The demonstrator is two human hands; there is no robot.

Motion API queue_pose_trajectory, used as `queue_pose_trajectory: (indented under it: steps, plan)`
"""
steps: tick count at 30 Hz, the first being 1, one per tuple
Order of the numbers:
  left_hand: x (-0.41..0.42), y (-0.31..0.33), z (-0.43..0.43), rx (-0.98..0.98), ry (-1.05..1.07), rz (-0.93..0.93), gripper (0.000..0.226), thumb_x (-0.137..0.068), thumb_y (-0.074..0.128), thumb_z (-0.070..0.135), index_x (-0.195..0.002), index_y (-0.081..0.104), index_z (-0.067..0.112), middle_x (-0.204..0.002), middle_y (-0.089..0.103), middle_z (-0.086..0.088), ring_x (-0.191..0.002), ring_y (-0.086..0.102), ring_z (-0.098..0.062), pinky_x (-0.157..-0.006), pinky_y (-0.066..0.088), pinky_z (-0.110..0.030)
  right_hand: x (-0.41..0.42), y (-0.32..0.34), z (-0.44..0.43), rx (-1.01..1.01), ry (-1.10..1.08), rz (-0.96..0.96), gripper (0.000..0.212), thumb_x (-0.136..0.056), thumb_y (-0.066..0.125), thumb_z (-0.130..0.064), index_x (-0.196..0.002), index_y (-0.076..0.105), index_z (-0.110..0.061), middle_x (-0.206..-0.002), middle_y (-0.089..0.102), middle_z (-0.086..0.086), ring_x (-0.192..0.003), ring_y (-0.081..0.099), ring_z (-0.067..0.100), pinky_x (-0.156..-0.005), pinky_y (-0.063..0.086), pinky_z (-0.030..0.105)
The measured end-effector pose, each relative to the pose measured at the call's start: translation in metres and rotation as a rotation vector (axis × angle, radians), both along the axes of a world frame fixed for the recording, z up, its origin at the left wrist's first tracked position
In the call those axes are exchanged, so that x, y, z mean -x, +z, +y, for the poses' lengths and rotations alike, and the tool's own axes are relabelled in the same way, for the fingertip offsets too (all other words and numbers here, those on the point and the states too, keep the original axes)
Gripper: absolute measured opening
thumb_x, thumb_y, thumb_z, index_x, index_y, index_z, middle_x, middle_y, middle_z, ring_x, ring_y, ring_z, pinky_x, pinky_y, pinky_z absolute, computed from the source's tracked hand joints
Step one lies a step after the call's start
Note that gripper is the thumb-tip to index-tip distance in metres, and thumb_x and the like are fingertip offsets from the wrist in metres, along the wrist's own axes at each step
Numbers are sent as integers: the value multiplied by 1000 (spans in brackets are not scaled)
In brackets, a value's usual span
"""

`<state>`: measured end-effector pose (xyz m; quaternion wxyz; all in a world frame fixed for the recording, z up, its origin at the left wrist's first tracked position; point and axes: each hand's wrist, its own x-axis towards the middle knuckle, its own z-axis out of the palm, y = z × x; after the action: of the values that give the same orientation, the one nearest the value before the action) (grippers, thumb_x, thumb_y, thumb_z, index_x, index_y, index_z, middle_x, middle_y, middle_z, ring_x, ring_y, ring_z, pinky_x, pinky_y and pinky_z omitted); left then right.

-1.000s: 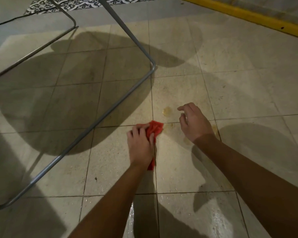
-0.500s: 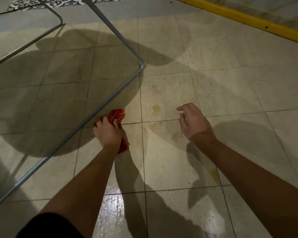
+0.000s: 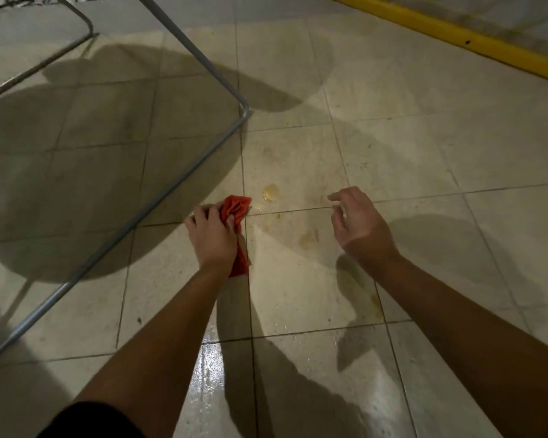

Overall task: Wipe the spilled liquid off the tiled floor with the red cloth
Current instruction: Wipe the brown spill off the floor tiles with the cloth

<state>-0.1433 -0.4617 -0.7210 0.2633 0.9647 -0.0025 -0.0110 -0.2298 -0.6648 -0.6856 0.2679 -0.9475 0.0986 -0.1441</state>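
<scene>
Red cloth (image 3: 234, 208) in left hand (image 3: 212, 238)

Dim, warm light from behind casts broad soft shadows across the tiled floor (image 3: 393, 147). Glare shines on a wet patch (image 3: 208, 368) near the bottom; straight edges bow.

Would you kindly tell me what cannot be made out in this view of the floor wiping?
The red cloth: head view, mostly hidden under the left hand gripping it; its full size is unclear.
The floor beneath that cloth: covered, so any liquid there is unseen.
The metal frame: cut off by the top and left edges; what it belongs to is unclear.
The right hand: whether it touches the floor cannot be told from above.
</scene>
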Motion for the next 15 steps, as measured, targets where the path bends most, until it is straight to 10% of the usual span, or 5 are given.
queue_pose_trajectory:
  steps: [11,15]
  plan:
    - [74,-5,-30,36,-373,-41,31,-91,48,25,-121,53,15,-124,50,-5,-112,37,-22,-100,34,-32,39,4,-33,108,-67,34,21,-82,49,4,-100,60,2,-98,61,17,-87,59,29,-73,44,25]
    - [41,7,-22,-43,-21,57,31,-93,45,24,-119,48,7,-130,43,-13,-117,34,-31,-100,31,-37,48,8,-37,108,-69,21,24,-83,45,-1,-102,59,0,-99,61,15,-88,59,26,-73,44,25]
